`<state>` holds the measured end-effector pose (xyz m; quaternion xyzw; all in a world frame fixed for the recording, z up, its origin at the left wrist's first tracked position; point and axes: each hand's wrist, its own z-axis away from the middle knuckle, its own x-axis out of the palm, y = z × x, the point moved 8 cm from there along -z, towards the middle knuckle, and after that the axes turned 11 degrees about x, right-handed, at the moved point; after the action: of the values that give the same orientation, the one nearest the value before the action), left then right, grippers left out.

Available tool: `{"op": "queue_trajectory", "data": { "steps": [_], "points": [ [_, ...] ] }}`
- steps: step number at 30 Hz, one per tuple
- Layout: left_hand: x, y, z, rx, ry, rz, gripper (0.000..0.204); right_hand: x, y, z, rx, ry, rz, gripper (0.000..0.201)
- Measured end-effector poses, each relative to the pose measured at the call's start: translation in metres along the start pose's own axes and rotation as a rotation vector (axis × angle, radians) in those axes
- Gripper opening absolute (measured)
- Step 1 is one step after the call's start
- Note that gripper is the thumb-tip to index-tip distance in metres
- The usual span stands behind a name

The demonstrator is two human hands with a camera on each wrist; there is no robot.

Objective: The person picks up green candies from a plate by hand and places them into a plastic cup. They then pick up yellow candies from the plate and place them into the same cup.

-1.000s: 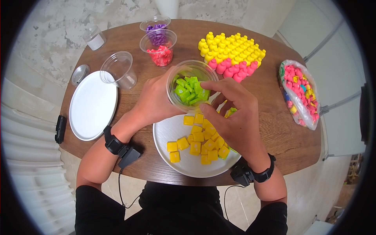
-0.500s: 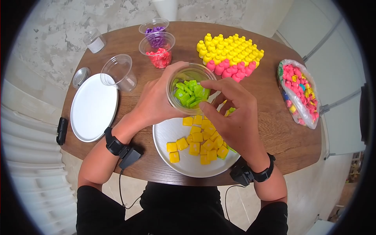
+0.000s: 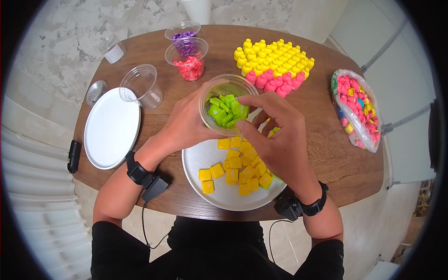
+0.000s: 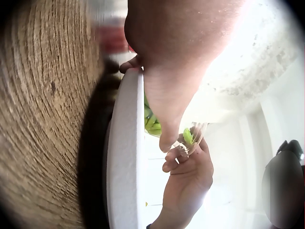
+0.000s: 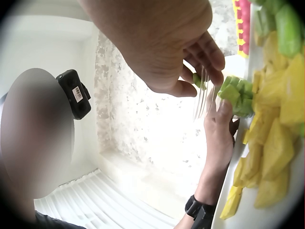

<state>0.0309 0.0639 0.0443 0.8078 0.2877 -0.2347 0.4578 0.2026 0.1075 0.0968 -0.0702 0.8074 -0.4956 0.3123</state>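
My left hand (image 3: 186, 119) grips a clear plastic cup (image 3: 204, 109) over the near plate, its mouth facing the head view. Several green pieces (image 3: 223, 111) lie inside the cup. At the cup's right side, the thumb and fingers of my right hand (image 3: 280, 135) reach over the rim and pinch a green piece (image 5: 197, 80), which the right wrist view shows between them. Below both hands, a white plate (image 3: 198, 193) bears many yellow square pieces (image 3: 232, 176) and a few green ones, partly hidden by the right hand.
An empty white plate (image 3: 112, 128), a clear cup (image 3: 151, 95) and a jar (image 3: 112, 50) are at left. Cups of red (image 3: 190, 70) and purple pieces (image 3: 185, 44) stand behind. Yellow and pink bottles (image 3: 273, 60) are grouped back right, beside a filled bag (image 3: 357, 109).
The head view has shifted slightly. Both hands keep nearly the same pose at the cup, and the pieces on the plate have not visibly moved.
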Motion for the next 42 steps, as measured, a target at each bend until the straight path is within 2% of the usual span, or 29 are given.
{"op": "queue_trajectory", "data": {
  "steps": [6,8,10,18,21,23,25,28,31,35,37,39,42],
  "points": [
    [0.001,-0.004,0.003,0.005,0.003,-0.020,0.090,0.001,0.005,0.001,0.046,-0.004,-0.005,0.032],
    [0.000,-0.004,0.003,-0.007,-0.005,-0.028,0.090,0.001,0.008,0.000,0.070,-0.007,-0.012,0.032],
    [0.001,-0.004,0.003,-0.017,-0.015,-0.036,0.090,0.000,0.002,0.000,0.000,0.017,-0.014,0.029],
    [0.001,-0.003,0.002,-0.030,0.012,0.000,0.085,0.000,0.007,0.001,0.029,0.029,-0.027,0.029],
    [0.001,-0.005,0.002,0.020,0.037,-0.016,0.084,-0.001,0.008,0.001,0.047,0.029,-0.026,0.029],
    [0.002,-0.006,0.004,-0.012,-0.008,0.010,0.086,0.000,0.012,0.001,0.053,0.036,-0.022,0.028],
    [0.004,-0.005,0.004,-0.047,-0.054,0.035,0.088,0.001,0.010,0.002,-0.046,0.077,-0.033,0.028],
    [0.005,-0.007,0.006,-0.103,-0.066,0.049,0.087,0.001,0.009,0.002,-0.073,0.097,-0.009,0.022],
    [0.005,-0.012,0.008,-0.136,-0.049,0.070,0.085,-0.001,0.009,0.002,-0.109,0.130,0.010,0.025],
    [0.004,-0.013,0.009,-0.124,-0.035,0.065,0.081,0.001,0.009,0.002,-0.056,0.097,0.007,0.020],
    [0.005,-0.013,0.007,-0.139,-0.040,0.063,0.080,-0.001,0.007,0.003,-0.095,0.139,0.023,0.019],
    [0.001,-0.008,0.003,-0.074,0.038,0.059,0.084,0.000,0.008,0.004,-0.076,0.135,0.023,0.018],
    [0.002,-0.007,0.004,-0.068,0.026,0.033,0.084,-0.001,0.008,0.004,-0.097,0.161,0.028,0.018]
  ]
}}
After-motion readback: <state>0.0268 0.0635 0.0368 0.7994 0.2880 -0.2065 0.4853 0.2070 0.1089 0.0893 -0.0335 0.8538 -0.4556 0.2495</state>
